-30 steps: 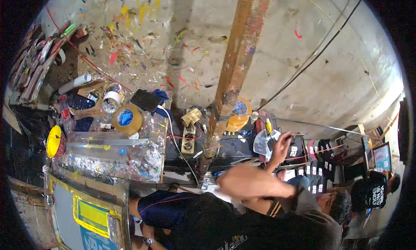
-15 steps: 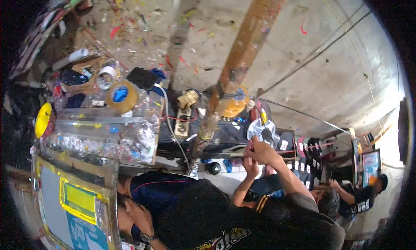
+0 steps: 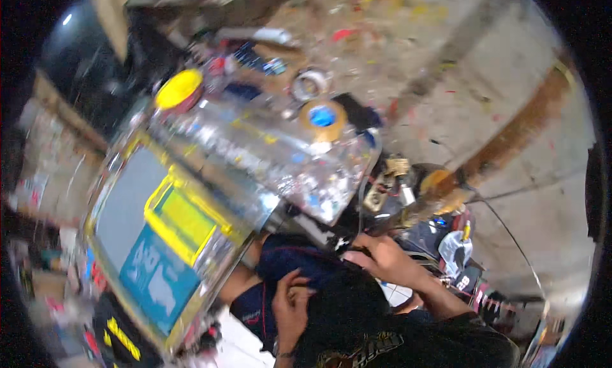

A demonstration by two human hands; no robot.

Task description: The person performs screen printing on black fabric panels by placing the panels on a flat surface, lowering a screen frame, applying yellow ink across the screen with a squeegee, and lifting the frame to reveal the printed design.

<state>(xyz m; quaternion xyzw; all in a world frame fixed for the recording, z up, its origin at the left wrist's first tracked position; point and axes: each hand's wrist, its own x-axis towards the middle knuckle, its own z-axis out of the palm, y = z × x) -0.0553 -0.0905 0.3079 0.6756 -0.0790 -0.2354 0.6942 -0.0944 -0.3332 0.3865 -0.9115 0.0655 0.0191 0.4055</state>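
Observation:
My left hand [image 3: 291, 309], a watch on its wrist, hovers in front of my dark shirt and navy shorts [image 3: 287, 250]. Its fingers are loosely bent and apart, with nothing seen between them. To the right, my right hand [image 3: 386, 258] is raised beside the table corner, fingers curled in; whatever they hold, if anything, is hidden. Left of both hands a screen printing frame [image 3: 111, 266] lies tilted, with a grey and teal mesh [image 3: 159, 275] and a window bordered by yellow tape [image 3: 169, 180]. Neither hand touches it.
A paint-stained table [image 3: 306, 183] carries a roll of brown tape [image 3: 336, 122], a white roll [image 3: 310, 86] and a yellow-lidded tub [image 3: 180, 89]. A power strip [image 3: 380, 193] and a wooden post [image 3: 503, 142] stand to the right. A dark printed cloth [image 3: 124, 333] is at lower left.
The view has swung left, so the frame and table sit further right. My right hand has come down toward the table corner. My left hand has left my leg; the people at right have mostly gone out of sight.

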